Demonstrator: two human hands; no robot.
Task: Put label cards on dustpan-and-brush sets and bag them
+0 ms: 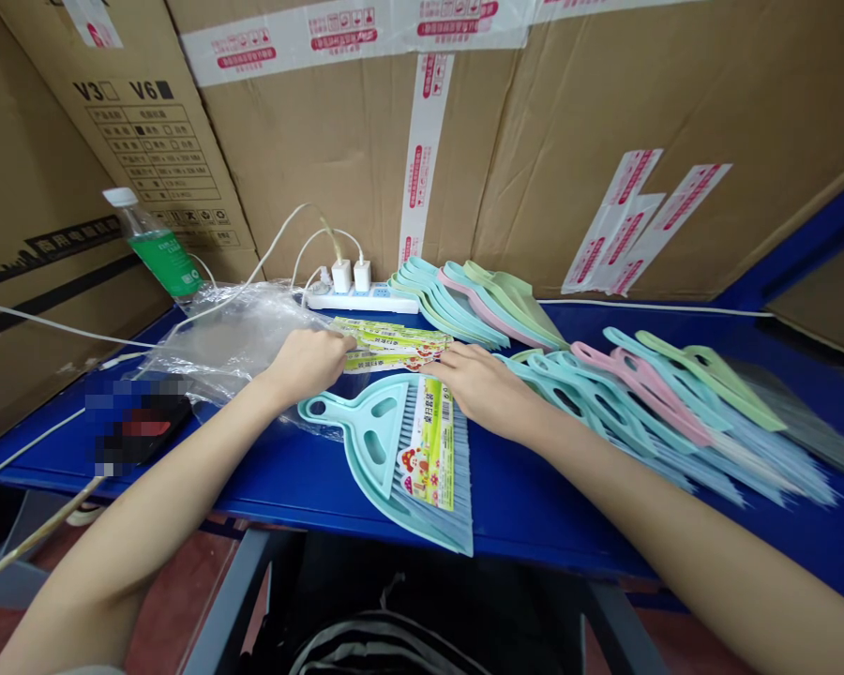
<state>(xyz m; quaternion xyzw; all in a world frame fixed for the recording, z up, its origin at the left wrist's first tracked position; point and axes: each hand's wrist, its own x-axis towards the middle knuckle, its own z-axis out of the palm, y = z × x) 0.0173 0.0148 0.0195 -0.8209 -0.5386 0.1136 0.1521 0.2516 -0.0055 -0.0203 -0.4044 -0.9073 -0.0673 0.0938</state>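
Observation:
Printed yellow-green label cards (394, 339) lie in a loose pile behind a mint dustpan (366, 469). My left hand (313, 364) has its fingers closed at the pile's left end; its fingertips are hidden. My right hand (485, 389) is at the right end, its fingers together over the card edges, and what it grips cannot be made out. Between my forearms, the dustpan lies with its handle to the left, a mint brush (380, 431) nested in it and a label card (432, 445) across the bristles.
Stacked dustpans (492, 300) stand behind; several brushes (647, 394) lie right. A power strip (386, 300), plastic bags (239, 337), a green-labelled bottle (161, 253), cables and a dark phone-like object (147, 427) are left. Cardboard boxes (352, 141) wall the blue table's (535, 511) back.

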